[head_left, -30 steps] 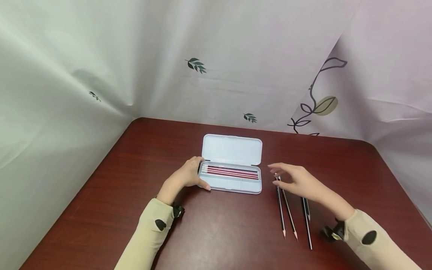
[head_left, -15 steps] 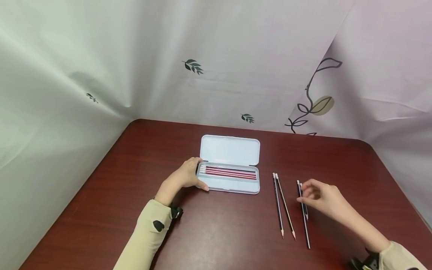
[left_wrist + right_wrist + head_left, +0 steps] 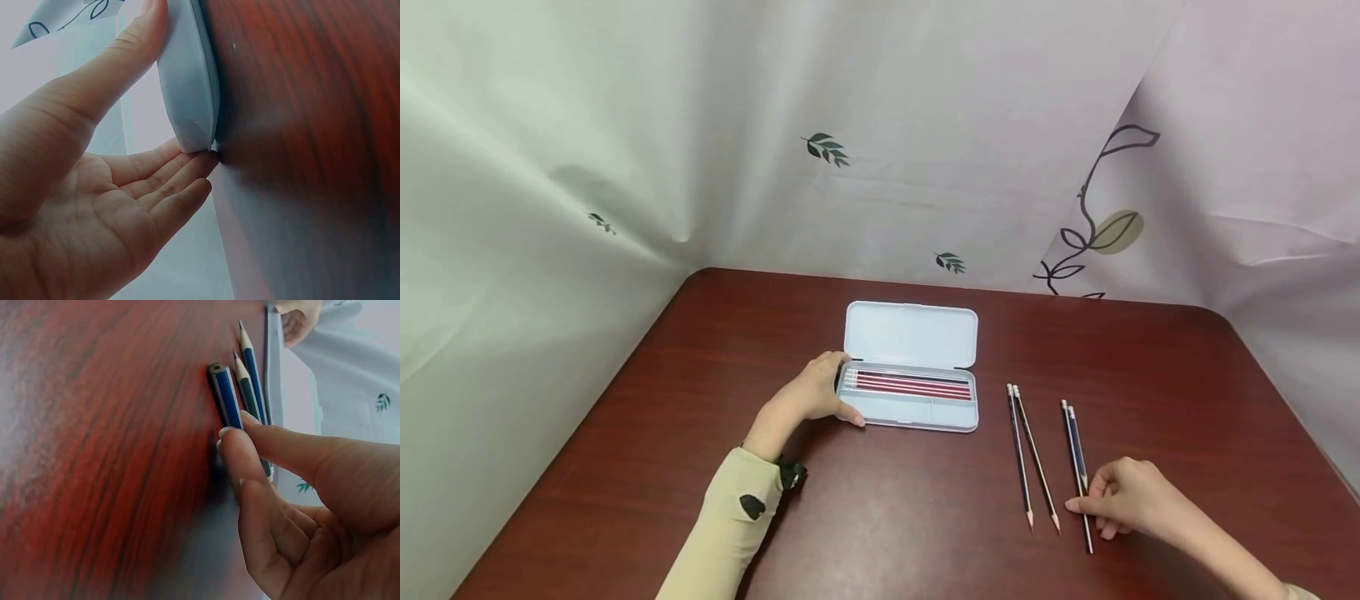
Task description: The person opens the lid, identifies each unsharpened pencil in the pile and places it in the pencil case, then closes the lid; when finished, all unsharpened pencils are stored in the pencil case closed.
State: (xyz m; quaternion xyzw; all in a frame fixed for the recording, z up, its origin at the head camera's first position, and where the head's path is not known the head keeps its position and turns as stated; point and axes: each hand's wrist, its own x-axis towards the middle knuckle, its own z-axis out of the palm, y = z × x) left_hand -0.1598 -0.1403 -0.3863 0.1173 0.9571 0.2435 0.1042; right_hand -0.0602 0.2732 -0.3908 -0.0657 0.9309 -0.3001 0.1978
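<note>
In the head view an open white pencil case (image 3: 912, 333) holds a row of red and dark pencils (image 3: 913, 385) with white ends. My left hand (image 3: 811, 392) grips its left end, thumb at the front edge and fingers behind; the left wrist view shows the case's corner (image 3: 190, 94) between them. At the right, thumb and index finger of my right hand (image 3: 1131, 496) pinch a dark blue pencil (image 3: 226, 397) near its flat, unsharpened end. Close alongside lies a shorter sharpened pencil (image 3: 1078, 446).
Between the case and my right hand, two dark sharpened pencils (image 3: 1019, 458) lie side by side, tips toward me. The dark red wooden table (image 3: 760, 317) ends at a pale hanging cloth (image 3: 880, 217) with leaf prints.
My right hand has moved right and toward me, from above the two middle pencils to the right-hand pair, and now pinches one pencil's near end. The left hand stays at the case.
</note>
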